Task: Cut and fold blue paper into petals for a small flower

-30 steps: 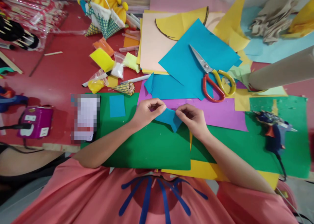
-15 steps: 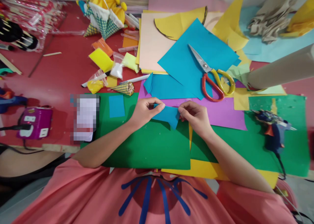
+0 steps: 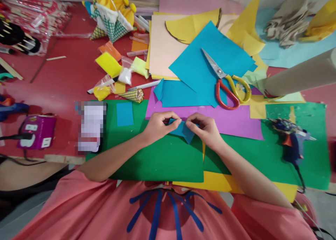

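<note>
A small piece of blue paper [image 3: 183, 130] is pinched between both my hands above the green sheet [image 3: 157, 156]. My left hand [image 3: 160, 125] grips its left end with curled fingers. My right hand [image 3: 206, 128] pinches its right end, the fingertips nearly touching those of the left. A pointed corner of the paper hangs down below my fingers. Behind my hands lies a purple sheet [image 3: 231, 119].
Red-and-yellow scissors [image 3: 225, 80] lie on large blue paper [image 3: 210, 61]. A blue glue gun [image 3: 291, 142] rests at the right. A small blue rectangle [image 3: 125, 114] lies left, beside a pixelated patch. A purple power strip [image 3: 36, 131] sits far left. A cardboard tube [image 3: 299, 75] lies at the right.
My hands have come closer together, so the blue piece between them looks narrower and more folded. It also sits a little lower, over the green sheet.
</note>
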A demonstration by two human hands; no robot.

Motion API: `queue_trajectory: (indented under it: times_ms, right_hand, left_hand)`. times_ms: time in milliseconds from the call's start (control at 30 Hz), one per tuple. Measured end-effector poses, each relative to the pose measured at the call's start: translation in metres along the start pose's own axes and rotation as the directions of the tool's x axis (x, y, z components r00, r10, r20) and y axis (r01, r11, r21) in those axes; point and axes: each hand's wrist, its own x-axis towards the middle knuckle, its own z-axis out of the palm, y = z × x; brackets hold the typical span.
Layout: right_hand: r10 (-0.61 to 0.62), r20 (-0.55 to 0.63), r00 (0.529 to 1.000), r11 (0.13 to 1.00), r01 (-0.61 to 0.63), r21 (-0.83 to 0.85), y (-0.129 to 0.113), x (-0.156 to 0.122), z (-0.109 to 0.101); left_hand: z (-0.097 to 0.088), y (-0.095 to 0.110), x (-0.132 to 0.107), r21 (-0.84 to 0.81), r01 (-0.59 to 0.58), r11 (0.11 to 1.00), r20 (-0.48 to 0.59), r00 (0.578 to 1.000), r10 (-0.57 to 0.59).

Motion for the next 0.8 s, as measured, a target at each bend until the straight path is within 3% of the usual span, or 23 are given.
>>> queue_trajectory:
  times_ms: [200,367,567,800]
  right_hand:
    - [-0.032,0.053,0.998,0.997,0.036,-0.072,0.000,-0.001,0.001]
    - [0.034,-0.016,0.999,0.999,-0.035,-0.012,0.001,0.001,-0.006]
    - [0.092,-0.150,0.984,0.992,-0.077,0.103,-0.003,0.004,-0.010]
    - [0.132,-0.202,0.970,0.983,-0.102,0.149,-0.003,0.004,-0.011]
  left_hand:
    - [0.002,0.000,-0.003,0.017,-0.012,1.000,0.056,0.998,0.011]
    - [-0.003,0.000,0.001,-0.015,0.007,1.000,-0.035,0.999,-0.007]
    - [-0.010,0.000,0.008,-0.169,0.026,0.985,-0.129,0.990,-0.048]
    - [-0.013,-0.003,0.010,-0.140,0.017,0.990,-0.180,0.983,-0.042]
